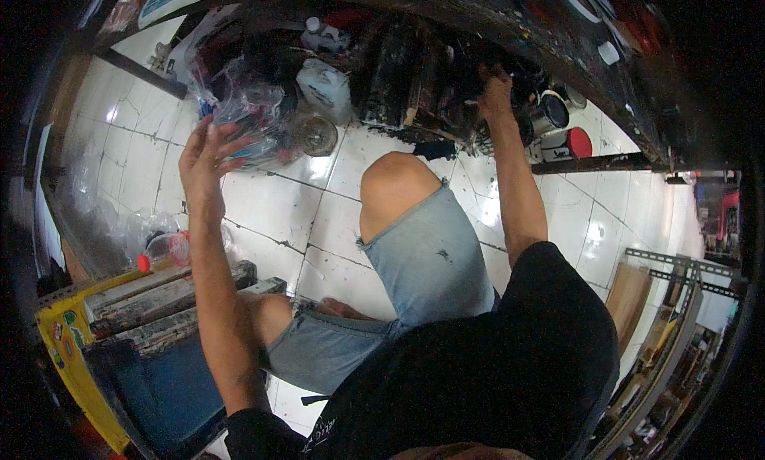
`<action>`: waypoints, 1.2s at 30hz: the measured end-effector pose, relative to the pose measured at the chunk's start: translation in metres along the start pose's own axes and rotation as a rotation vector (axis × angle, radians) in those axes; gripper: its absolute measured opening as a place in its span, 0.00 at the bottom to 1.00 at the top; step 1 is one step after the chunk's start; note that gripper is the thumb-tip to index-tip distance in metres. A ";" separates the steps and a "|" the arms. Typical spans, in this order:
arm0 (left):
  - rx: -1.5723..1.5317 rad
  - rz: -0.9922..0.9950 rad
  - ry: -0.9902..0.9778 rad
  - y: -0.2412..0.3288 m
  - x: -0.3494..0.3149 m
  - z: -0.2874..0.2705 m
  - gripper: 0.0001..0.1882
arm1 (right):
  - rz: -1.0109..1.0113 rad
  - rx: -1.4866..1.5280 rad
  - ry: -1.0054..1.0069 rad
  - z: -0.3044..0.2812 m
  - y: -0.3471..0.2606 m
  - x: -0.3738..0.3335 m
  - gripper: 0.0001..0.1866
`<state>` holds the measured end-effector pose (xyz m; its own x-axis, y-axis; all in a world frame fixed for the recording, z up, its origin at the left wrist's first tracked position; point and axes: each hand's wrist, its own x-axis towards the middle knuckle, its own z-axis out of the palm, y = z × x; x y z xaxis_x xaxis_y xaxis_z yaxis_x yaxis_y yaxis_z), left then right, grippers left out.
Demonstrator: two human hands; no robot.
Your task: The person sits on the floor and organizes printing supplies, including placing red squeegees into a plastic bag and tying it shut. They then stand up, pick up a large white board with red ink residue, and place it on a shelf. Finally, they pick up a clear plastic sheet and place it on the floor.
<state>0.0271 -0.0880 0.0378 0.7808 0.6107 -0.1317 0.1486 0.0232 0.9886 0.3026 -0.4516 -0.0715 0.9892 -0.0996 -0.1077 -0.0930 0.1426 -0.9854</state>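
A black shirt (486,364) is nearest. The left hand (207,153), fingers loosely spread and apparently empty, is just beside a clear plastic bag (253,101) on the tiled floor (275,209); the right hand (496,92) reaches into shadow near cans (550,113), its grip impossible to tell.

- So the floor (271,201) is white tile, pretty glossy, with dark, grubby joints.
- Black gunk (434,149) is smeared on the tiles just by some long, dark, crusty blocks (388,82).
- Over on the left there's a heap of crumpled clear plastic bags (253,93).
- Right beside that: a whitish plastic jug (325,88) and a round see-through container (315,135).
- Far right, a dark-sided can (550,111) near a white tub with a red end (564,144).
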 end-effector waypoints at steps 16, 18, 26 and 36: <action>0.125 -0.049 0.031 -0.001 0.001 -0.003 0.31 | -0.524 -1.085 -0.263 -0.056 0.168 -0.109 0.18; 0.133 -0.053 0.053 -0.001 -0.003 -0.007 0.31 | -0.558 -1.508 -0.328 -0.049 0.172 -0.127 0.19; 0.070 -0.053 0.062 -0.002 -0.002 -0.005 0.32 | -0.387 -1.055 -0.821 -0.052 0.238 -0.123 0.24; 0.053 -0.025 0.046 0.001 0.000 -0.001 0.33 | -0.603 -1.310 -0.335 -0.026 0.096 0.036 0.37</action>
<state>0.0268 -0.0868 0.0393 0.7478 0.6463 -0.1517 0.2004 -0.0019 0.9797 0.3259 -0.4665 -0.1736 0.8774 0.4332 0.2062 0.4782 -0.8244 -0.3029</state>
